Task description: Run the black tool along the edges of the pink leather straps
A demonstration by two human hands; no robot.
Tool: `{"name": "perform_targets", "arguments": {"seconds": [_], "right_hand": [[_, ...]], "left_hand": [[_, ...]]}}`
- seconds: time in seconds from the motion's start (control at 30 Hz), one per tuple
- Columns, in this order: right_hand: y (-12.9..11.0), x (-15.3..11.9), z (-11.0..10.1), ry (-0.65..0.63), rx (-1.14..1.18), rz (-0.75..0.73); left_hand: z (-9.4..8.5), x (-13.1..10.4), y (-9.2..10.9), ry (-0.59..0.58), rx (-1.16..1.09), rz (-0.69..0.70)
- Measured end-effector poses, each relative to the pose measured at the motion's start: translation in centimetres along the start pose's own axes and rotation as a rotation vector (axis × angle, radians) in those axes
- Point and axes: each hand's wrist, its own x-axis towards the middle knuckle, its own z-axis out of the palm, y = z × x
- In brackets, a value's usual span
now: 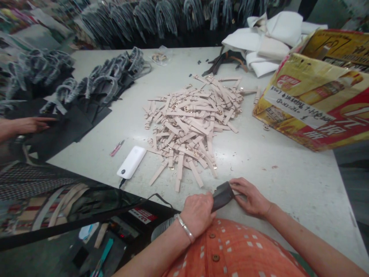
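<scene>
A dark, flat, leather-like strip (223, 196) is held between my hands near the front edge of the table. My left hand (198, 211) is closed around its near end, and a silver bracelet circles that wrist. At the far end, my right hand (250, 197) pinches the strip between fingers and thumb; the fingertips are partly hidden. Just beyond lies a heap of pale pink straps (187, 123) with small gold-coloured buckles. Neither hand touches the heap.
A white power bank (131, 162) with a black cable and a small pink cutter (117, 148) lie left. A printed carton (314, 100) stands right, before white material (271, 42). A co-worker's hand (34, 125) rests on black bag pieces (72, 123) with wrapped handles.
</scene>
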Motion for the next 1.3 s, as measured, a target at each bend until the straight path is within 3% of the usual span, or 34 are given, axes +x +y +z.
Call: {"name": "perform_targets", "arguments": {"seconds": [0.17,0.43,0.6,0.73,0.9,1.13,1.3], "right_hand": [[0.1,-0.2,0.2,0.033,-0.004,-0.010],[0.0,0.1,0.1,0.041,0.024,-0.015],[0.0,-0.1,0.2,0.045,-0.006,-0.017],[-0.1,-0.2,0.3,0.044,-0.025,0.005],[-0.1,-0.1,0.4,0.067,-0.042,-0.013],[-0.2,-0.2,0.5,0.079,-0.088,-0.016],[-0.2,-0.1,0.7,0.096,-0.138,-0.008]], "left_hand": [[0.0,-0.6,-0.6,-0.007,-0.005,-0.019],[0.0,0.6,0.6,0.010,-0.037,-0.049],[0.0,0.7,-1.2,0.062,-0.039,-0.129],[0.1,-0.5,-3.1,0.089,-0.038,-0.174],[0.5,-2.3,-3.3,0.016,-0.068,-0.124],[1.0,-0.6,-2.3,0.003,-0.107,-0.097],[0.9,-0.1,-3.5,0.022,-0.135,-0.099]]}}
